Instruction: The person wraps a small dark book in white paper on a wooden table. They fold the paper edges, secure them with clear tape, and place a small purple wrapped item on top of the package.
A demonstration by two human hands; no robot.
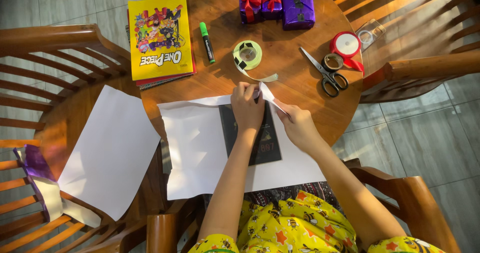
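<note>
The white paper sheet [200,148] lies on the near edge of the round wooden desk [300,88], with a dark flat book [252,138] lying on its middle. The left hand [246,108] presses down on the book's top edge, fingers curled on the paper there. The right hand [299,125] pinches the folded-up corner of the sheet. The paper looks light, thin and easily creased, best taken by its edges; the book looks stiff.

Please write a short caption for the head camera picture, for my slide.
Both hands, left hand and right hand, fold white paper over a dark book on a round wooden table.
</note>
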